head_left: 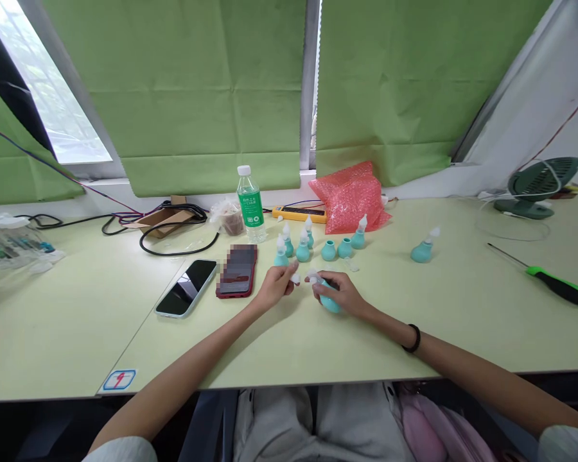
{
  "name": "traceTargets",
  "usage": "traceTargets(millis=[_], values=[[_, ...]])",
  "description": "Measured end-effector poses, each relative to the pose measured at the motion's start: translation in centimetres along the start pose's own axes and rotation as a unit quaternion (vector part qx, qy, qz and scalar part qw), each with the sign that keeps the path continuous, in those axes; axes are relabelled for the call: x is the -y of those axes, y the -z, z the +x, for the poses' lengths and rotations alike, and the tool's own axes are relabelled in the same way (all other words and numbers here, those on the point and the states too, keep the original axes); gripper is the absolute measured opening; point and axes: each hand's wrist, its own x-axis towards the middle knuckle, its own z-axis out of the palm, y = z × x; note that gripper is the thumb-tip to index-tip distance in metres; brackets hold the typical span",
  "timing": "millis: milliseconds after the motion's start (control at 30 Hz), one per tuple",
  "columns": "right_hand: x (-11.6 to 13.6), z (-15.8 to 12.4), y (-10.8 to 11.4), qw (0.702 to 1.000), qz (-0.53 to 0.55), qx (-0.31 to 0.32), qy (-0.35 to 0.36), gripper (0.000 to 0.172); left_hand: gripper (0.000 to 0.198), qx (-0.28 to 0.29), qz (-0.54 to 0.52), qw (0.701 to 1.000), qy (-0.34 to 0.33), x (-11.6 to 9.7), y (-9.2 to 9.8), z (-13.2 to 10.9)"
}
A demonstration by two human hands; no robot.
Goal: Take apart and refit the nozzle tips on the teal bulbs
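grey trousers (351, 423), then turquoise bulbs (328, 251) between phones (187, 289) and screwdriver (561, 286)

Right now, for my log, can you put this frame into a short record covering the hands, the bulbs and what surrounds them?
Left hand: holds a small white piece
Right hand: holds a teal bulb, white piece at its top
Tipped bulbs: six on the table, one apart at right
Open bulbs: two, side by side
Left of bulbs: bottle, two phones
Behind bulbs: red bubble-wrap bag
Far right: screwdriver, fan
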Motion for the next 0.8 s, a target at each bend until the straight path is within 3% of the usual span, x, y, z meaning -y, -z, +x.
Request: traceTargets(millis=[133, 267, 467, 633, 800], values=[[-0.7, 0.5, 0.5, 0.989, 0.135, 0.011, -0.062, 0.028, 0.034, -0.041, 0.225, 0.971, -0.065, 1.0, -0.2, 0.1], [-1.2, 0.7, 0.5, 0.985, 0.155, -0.002, -0.071, 0.021, 0.023, -0.036, 0.283, 0.953, -0.106, 1.8, -0.4, 0.3], [-1.3, 0.6, 0.3, 0.988, 0.138, -0.007, -0.071, 0.02, 0.019, -0.124, 0.248, 0.944, -0.18, 0.6, -0.6, -0.5], [-1.0, 0.4, 0.0, 0.993, 0.103, -0.013, -0.052, 0.024, 0.022, -0.135, 0.158, 0.952, -0.225, -0.5, -1.1, -1.2], [-0.9, 0.3, -0.1, 0.992, 0.113, 0.018, -0.055, 0.028, 0.02, -0.148, 0.115, 0.958, -0.217, -0.4, -1.1, -1.2]])
